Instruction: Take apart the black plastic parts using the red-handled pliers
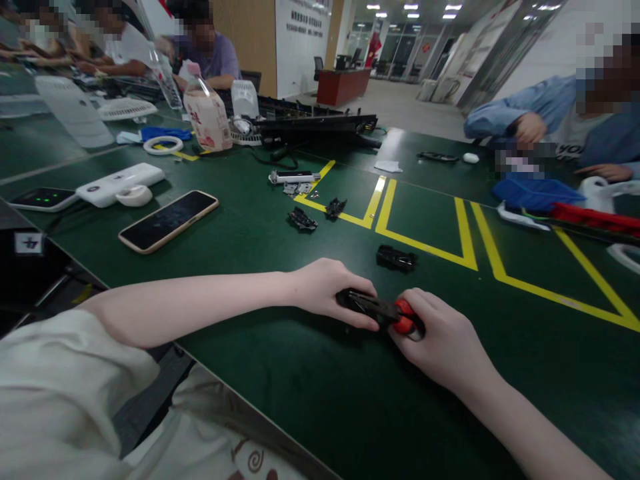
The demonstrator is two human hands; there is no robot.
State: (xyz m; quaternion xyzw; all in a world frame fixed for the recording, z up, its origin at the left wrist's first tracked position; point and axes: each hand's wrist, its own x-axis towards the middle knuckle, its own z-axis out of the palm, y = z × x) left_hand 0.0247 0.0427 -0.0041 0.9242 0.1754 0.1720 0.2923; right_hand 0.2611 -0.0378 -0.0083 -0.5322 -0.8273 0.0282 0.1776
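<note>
My left hand (327, 290) is closed round a small black plastic part (356, 302), with thumb and fingers on either side of it. Pliers (404, 316) with red-and-black handles are gripped in my right hand (443, 337). Their dark front end meets the black part between my hands; the exact contact is too blurred to make out. Just beyond my hands lies a similar black plastic piece (397, 257). Two more dark pieces, one nearer (303, 219) and one farther (335, 207), rest by the yellow tape.
A smartphone (169, 221), a white power bank (121, 183) and a drink bottle (206, 110) are to the left. A white cylinder-like device (294, 177) lies beside small metal bits. Yellow tape (425, 247) marks the green table (280, 393). Across it sits a person in blue sleeves (530, 110).
</note>
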